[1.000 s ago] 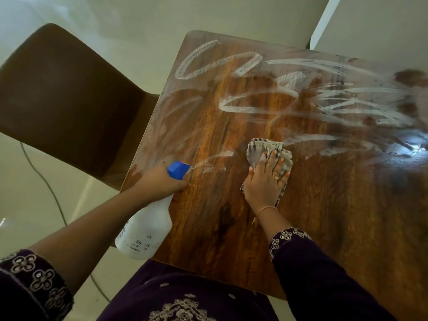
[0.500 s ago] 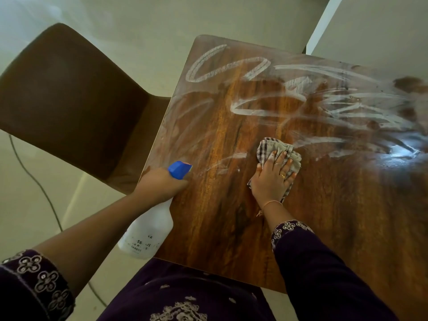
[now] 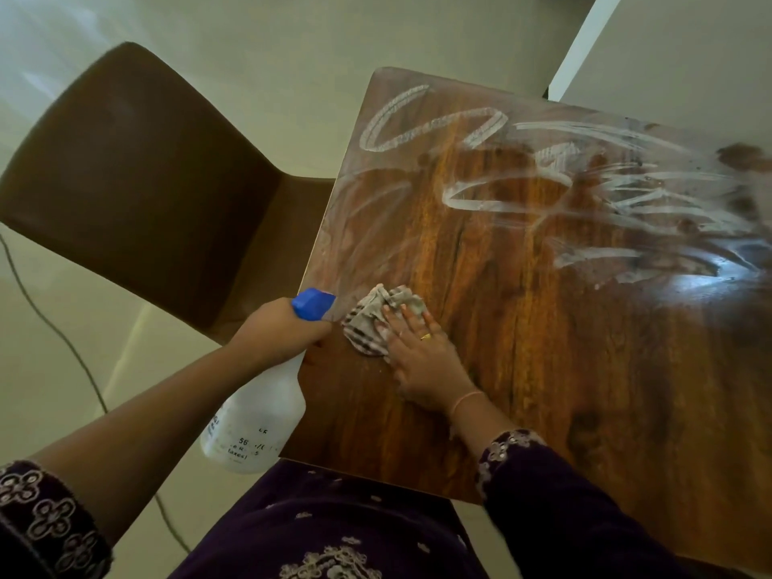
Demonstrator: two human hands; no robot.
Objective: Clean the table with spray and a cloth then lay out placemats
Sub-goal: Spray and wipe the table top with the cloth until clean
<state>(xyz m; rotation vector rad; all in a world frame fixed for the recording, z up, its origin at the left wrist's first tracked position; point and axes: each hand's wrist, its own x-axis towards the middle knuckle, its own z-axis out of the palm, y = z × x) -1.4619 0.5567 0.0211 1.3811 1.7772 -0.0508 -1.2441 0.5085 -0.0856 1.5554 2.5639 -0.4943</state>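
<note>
Got the spray bottle [image 3: 255,420] in my left hand [image 3: 275,328], fingers wrapped round the neck under the blue nozzle [image 3: 312,302]. It hangs just off the table's [image 3: 543,369] left edge near the near corner, so it stays off the wet top but ready for another squirt. The nozzle points in over the edge.

My right hand [image 3: 422,353] is flat on the cloth [image 3: 376,323], fingers spread and pressing rather than grabbing it, because a flat palm covers more wood. The cloth is a soft checked rag, all scrunched up, sitting right by the left edge and almost touching the nozzle.

The top is glossy dark wood veneer with strong grain and rounded corners. The foamy white streaks [image 3: 480,131] are loopy along the far edge and smeared thin toward the right. I'd say that half needs wiping next. No placemats in sight yet. A smooth brown moulded chair [image 3: 138,181] sits tucked against the left edge.
</note>
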